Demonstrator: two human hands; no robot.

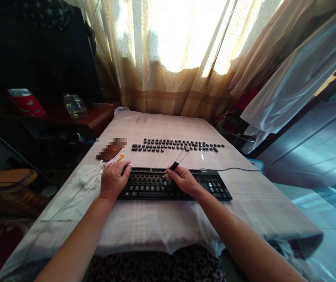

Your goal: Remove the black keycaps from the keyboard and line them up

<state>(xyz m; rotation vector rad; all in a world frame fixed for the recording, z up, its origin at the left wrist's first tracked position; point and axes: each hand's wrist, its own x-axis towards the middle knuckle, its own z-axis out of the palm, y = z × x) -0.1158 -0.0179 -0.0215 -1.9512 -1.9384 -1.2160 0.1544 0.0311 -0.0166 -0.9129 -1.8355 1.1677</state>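
A black computer keyboard [151,194] lies across the table, many of its upper keycaps off and the bottom rows still capped. At its left end my left hand [114,178] grips the edge, thumb over the top left corner. My right hand [184,179] is closed on a keycap puller [174,166] with a black handle and thin wires pointing away from me. The puller's near end is over the middle of the keyboard, close to the keys; whether it touches a keycap is too small to tell. Beyond the keyboard, loose black keycaps [173,145] stand in rows on the cloth.
White tissue or cloth [89,175] lies left of the keyboard, near a brown phone-like object [110,152] and a small yellow item [121,158]. The keyboard cable [235,169] runs right. On a side shelf are a glass jar [75,105] and red packet [26,103].
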